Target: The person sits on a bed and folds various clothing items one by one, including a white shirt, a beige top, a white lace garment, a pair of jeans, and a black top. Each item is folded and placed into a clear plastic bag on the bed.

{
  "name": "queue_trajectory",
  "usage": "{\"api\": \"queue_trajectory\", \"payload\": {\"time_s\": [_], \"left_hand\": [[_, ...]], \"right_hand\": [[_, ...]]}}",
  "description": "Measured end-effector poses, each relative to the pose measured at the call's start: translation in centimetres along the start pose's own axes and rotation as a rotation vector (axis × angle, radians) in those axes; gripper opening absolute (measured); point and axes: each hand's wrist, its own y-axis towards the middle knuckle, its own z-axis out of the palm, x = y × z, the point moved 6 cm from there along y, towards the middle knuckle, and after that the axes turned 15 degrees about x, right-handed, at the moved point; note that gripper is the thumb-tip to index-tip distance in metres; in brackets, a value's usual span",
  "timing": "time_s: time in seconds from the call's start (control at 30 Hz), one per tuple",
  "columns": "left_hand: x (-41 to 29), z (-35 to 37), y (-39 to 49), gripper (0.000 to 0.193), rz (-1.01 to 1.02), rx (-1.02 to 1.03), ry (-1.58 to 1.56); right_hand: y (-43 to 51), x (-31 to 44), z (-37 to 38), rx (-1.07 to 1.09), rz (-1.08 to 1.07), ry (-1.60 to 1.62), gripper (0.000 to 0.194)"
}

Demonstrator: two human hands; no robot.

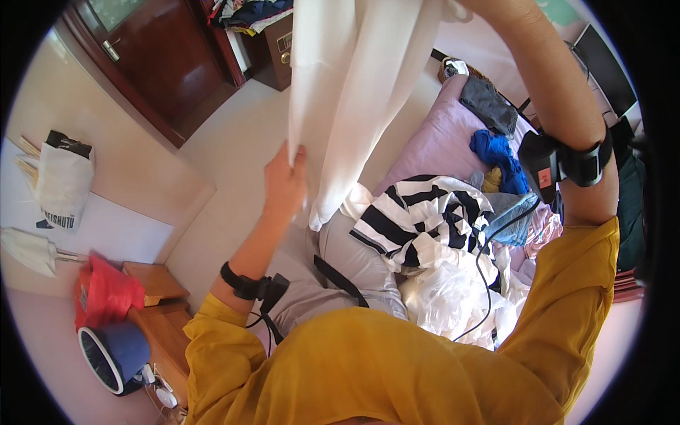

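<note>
A long white cloth garment [366,90] hangs in folds before me, running from the top edge down to my lap. My left hand [286,178] pinches its left edge between thumb and fingers. Beyond the top edge, my right hand is out of view; that forearm reaches up beside the cloth's upper right corner. Grey trousers [345,249] cover my legs, and the cloth's lower tip hangs just over them. Close to my right thigh lies a crumpled black-and-white striped garment [425,218].
On the lilac-covered bed [425,138] lie dark grey jeans [489,106], a blue garment [499,159], light denim [510,212] and clear plastic bags [457,303]. A wooden cabinet [162,329], a blue bin [125,353] and a red bag [106,292] stand left. Ahead is a brown door [159,58].
</note>
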Motion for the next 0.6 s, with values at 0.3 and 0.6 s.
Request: {"api": "queue_trajectory", "payload": {"time_s": [0.3,0.6], "left_hand": [[-2.9,-22.9,4.5,0.019,0.278,-0.312,-0.253],[-5.3,-28.9,1.4,0.019,0.206,-0.145,-0.125]], "right_hand": [[-3.6,-4.1,-3.1,0.106,0.388,0.030,0.046],[-5.9,-1.2,1.4,0.658,0.480,0.620,0.052]]}}
